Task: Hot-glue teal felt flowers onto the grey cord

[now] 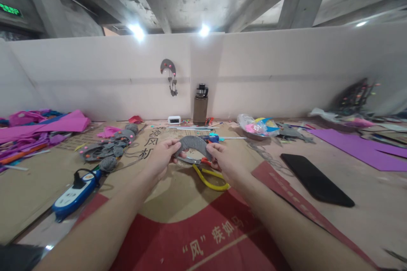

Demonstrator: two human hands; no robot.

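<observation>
felt arc: grey, curved like a crescent, held in the air above the cardboard, in the middle of the scene, ends pointing down.
left hand: fingers pinched on the left end of the felt arc.
right hand: fingers pinched on the right end of the felt arc.
scissors: yellow handles, lying on the cardboard just under and near of the hands.
power strip: blue and white, near left, one black plug in it.
felt pile: grey pieces, left of the left hand, a bit farther.
phone: black, flat on the table, right of the right hand.
bottle: brown, upright at the far wall, behind the felt arc.
bag: clear, with coloured bits, far right of the bottle.
purple sheet: flat, far right.
pink sheets: stacked, far left.
</observation>
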